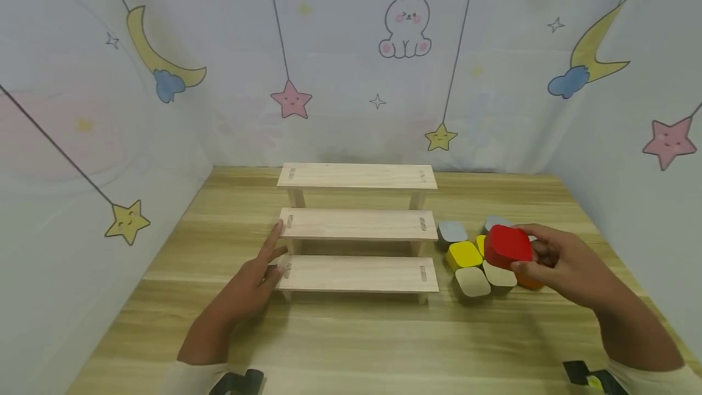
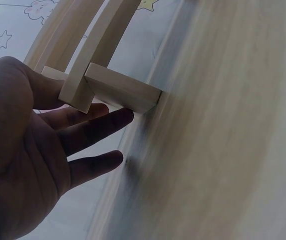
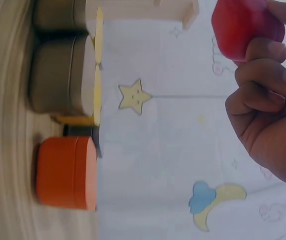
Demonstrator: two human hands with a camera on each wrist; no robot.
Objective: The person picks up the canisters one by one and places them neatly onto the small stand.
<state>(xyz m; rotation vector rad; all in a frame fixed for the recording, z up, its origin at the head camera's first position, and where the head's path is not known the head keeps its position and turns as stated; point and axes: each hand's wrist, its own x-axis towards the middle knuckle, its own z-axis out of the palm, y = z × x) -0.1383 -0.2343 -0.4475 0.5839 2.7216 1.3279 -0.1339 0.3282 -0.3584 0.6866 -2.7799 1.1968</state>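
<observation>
In the head view, a small red rounded-square tin [image 1: 507,247] is pinched between the thumb and fingers of my right hand [image 1: 576,270], raised over a cluster of similar tins. The right wrist view shows the red tin [image 3: 245,30] above the others, its remaining fingers curled below it. At the left end of a pale wooden three-step rack [image 1: 359,273], my left hand [image 1: 249,285] touches the steps with its fingers spread. From the left wrist, its thumb lies against the end of a step [image 2: 78,92], while the other fingers [image 2: 98,165] extend beneath.
Right of the rack sit a yellow tin [image 1: 465,255], a beige tin [image 1: 473,282], a grey tin [image 1: 452,233] and an orange tin [image 3: 65,172]. A wood-grain tabletop [image 1: 356,346] lies under everything. Printed cloth walls [image 1: 351,133] enclose the back and sides.
</observation>
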